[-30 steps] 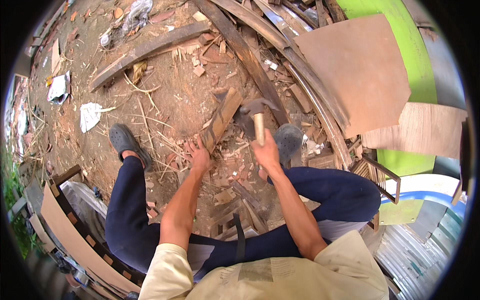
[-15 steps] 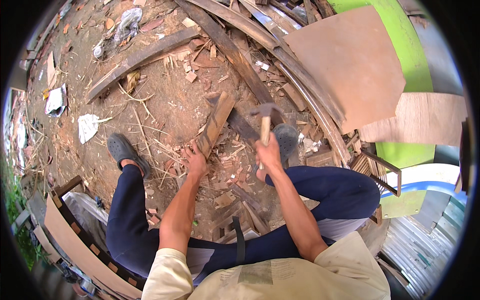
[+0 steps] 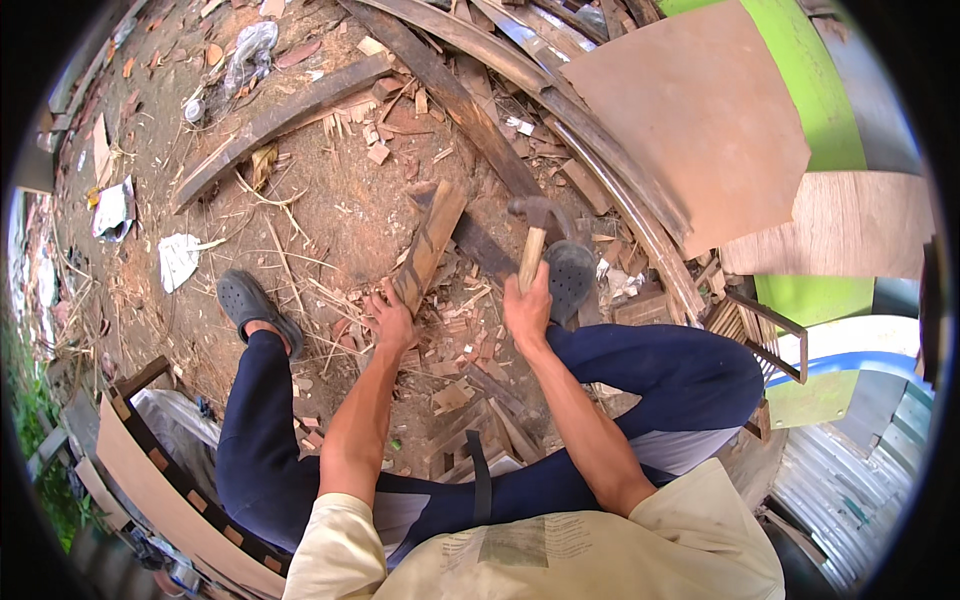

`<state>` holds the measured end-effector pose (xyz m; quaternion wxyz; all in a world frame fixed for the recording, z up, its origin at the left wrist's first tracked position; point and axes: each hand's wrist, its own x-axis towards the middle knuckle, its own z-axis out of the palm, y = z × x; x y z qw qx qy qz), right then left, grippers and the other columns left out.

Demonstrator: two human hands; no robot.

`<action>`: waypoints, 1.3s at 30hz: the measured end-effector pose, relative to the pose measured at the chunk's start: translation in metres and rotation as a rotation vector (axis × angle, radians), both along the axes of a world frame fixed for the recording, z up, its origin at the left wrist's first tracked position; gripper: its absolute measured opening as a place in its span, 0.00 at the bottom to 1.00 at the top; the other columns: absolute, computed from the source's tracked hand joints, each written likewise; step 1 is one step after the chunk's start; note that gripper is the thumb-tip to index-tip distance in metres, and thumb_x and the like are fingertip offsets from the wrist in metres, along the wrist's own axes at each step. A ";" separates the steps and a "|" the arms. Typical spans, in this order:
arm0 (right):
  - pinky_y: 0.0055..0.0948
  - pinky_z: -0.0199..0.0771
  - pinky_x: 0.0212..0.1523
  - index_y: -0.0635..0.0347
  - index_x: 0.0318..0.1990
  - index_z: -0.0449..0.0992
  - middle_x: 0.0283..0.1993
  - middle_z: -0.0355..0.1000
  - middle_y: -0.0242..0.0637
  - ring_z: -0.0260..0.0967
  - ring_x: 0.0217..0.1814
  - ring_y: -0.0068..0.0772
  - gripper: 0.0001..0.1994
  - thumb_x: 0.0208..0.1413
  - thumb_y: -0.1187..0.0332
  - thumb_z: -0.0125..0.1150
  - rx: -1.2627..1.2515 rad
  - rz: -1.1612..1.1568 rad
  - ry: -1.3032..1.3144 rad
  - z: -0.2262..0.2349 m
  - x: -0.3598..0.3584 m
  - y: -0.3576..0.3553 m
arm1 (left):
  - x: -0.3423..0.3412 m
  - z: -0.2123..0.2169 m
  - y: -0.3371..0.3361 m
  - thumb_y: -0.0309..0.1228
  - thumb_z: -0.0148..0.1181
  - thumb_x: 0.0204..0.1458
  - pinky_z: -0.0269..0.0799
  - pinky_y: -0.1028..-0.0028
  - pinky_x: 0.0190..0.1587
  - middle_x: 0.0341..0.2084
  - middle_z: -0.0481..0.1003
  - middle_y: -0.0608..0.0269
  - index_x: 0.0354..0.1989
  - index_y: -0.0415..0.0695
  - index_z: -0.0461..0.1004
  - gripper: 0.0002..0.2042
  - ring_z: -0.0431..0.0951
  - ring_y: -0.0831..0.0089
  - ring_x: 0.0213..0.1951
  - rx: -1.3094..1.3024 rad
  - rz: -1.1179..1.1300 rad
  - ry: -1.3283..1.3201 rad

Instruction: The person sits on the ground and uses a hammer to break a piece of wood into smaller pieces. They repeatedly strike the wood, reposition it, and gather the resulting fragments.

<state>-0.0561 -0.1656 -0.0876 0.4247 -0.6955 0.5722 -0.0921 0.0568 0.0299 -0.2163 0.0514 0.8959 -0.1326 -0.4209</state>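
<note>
My left hand (image 3: 391,322) grips the near end of a short wooden plank (image 3: 430,240) that slants away from me over the dirt. My right hand (image 3: 527,308) is closed around the wooden handle of a hammer (image 3: 533,238), whose dark metal head is raised just to the right of the plank's far end. Wood chips and splinters (image 3: 455,330) lie on the ground between both hands. I sit with both legs in dark blue trousers spread to either side.
Long dark planks (image 3: 280,118) and curved wooden strips (image 3: 600,160) lie across the dirt ahead. A brown board (image 3: 700,110) leans on a green panel (image 3: 810,90) at the right. My dark clogs (image 3: 248,303) rest on the ground. Scraps of paper (image 3: 178,258) lie left.
The hammer has shifted a little to the right of the plank and its head stays raised. My left hand keeps its hold on the plank's near end.
</note>
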 end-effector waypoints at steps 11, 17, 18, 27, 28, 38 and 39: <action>0.56 0.73 0.35 0.59 0.55 0.60 0.32 0.75 0.63 0.77 0.33 0.64 0.20 0.58 0.67 0.59 0.161 0.236 0.162 -0.040 -0.041 0.053 | 0.001 -0.001 -0.002 0.36 0.73 0.41 0.38 0.32 0.67 0.68 0.44 0.28 0.74 0.45 0.29 0.60 0.40 0.30 0.71 0.023 -0.040 -0.010; 0.59 0.72 0.37 0.59 0.54 0.60 0.34 0.74 0.66 0.73 0.38 0.71 0.20 0.57 0.68 0.59 0.024 0.215 0.024 -0.042 -0.021 0.045 | -0.001 -0.007 0.000 0.32 0.76 0.39 0.34 0.32 0.67 0.68 0.43 0.29 0.74 0.44 0.29 0.61 0.35 0.32 0.72 -0.011 -0.017 0.000; 0.58 0.73 0.39 0.60 0.54 0.61 0.35 0.74 0.66 0.73 0.39 0.70 0.21 0.56 0.68 0.59 0.087 0.229 0.092 -0.047 -0.025 0.048 | -0.001 -0.003 -0.001 0.32 0.75 0.40 0.35 0.32 0.67 0.68 0.43 0.30 0.75 0.44 0.29 0.61 0.36 0.32 0.72 -0.003 -0.025 -0.006; 0.52 0.73 0.43 0.64 0.50 0.66 0.38 0.76 0.62 0.76 0.43 0.61 0.20 0.53 0.65 0.60 0.385 0.494 0.433 -0.071 -0.094 0.081 | -0.002 -0.002 0.009 0.49 0.73 0.45 0.49 0.40 0.66 0.65 0.51 0.35 0.74 0.42 0.36 0.57 0.51 0.37 0.68 -0.053 -0.057 -0.118; 0.51 0.73 0.44 0.65 0.50 0.67 0.38 0.76 0.62 0.77 0.44 0.60 0.20 0.52 0.65 0.61 0.410 0.511 0.456 -0.057 -0.084 0.071 | -0.003 -0.002 0.009 0.50 0.72 0.45 0.51 0.40 0.65 0.65 0.52 0.35 0.73 0.42 0.38 0.56 0.53 0.38 0.68 -0.129 -0.017 -0.137; 0.37 0.68 0.14 0.70 0.45 0.68 0.23 0.72 0.45 0.72 0.16 0.36 0.15 0.52 0.72 0.57 0.354 0.217 0.107 0.042 -0.070 -0.020 | 0.017 0.020 0.027 0.51 0.65 0.52 0.59 0.60 0.67 0.65 0.63 0.38 0.73 0.39 0.49 0.47 0.65 0.47 0.65 -0.548 -0.024 0.161; 0.36 0.67 0.14 0.70 0.45 0.68 0.22 0.70 0.43 0.70 0.15 0.35 0.14 0.52 0.72 0.57 0.351 0.213 0.082 0.060 -0.065 -0.024 | 0.019 0.024 0.030 0.54 0.62 0.54 0.57 0.63 0.68 0.67 0.62 0.42 0.74 0.41 0.50 0.45 0.63 0.53 0.68 -0.546 0.001 0.278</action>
